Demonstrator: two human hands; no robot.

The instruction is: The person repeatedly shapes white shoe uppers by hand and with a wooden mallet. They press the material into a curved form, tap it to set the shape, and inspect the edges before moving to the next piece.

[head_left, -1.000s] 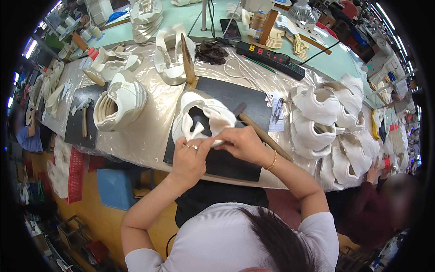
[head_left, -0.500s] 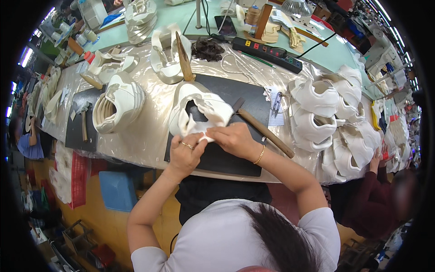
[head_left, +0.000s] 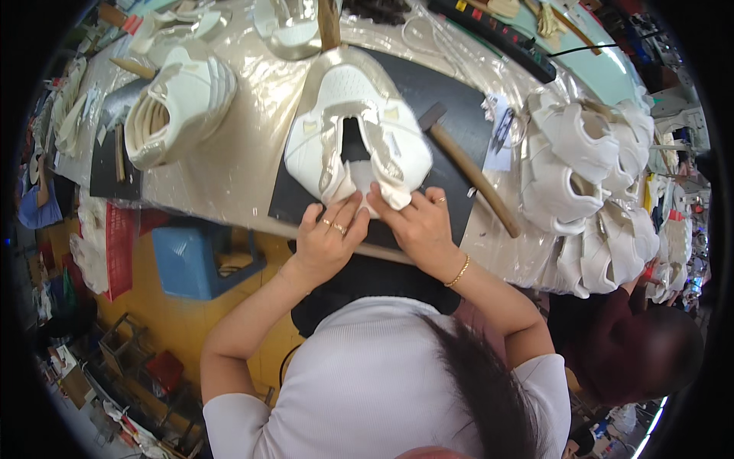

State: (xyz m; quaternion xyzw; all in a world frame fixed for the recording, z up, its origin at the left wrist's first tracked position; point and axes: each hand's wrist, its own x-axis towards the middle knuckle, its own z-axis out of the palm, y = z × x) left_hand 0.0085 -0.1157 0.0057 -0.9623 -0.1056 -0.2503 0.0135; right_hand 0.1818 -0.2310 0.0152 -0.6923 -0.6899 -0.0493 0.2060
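Blue plastic stool (head_left: pixel 183 262), red basket (head_left: pixel 120 251), black power strip (head_left: pixel 495 37)

Both your arms reach forward from the torso (head_left: pixel 382 375), elbows bent and flared out to the sides: the left elbow (head_left: pixel 225 371) on one side, the right elbow (head_left: pixel 527 340) on the other. Your left forearm (head_left: pixel 267 306) slants inward, and your right forearm (head_left: pixel 489 298) mirrors it, so your left hand (head_left: pixel 330 236) and right hand (head_left: pixel 420 231) sit near each other, just apart. Their backs face up, with fingers bent and pointing forward. The outermost left finger stands away from its neighbours. How firmly your thumbs press is hidden.
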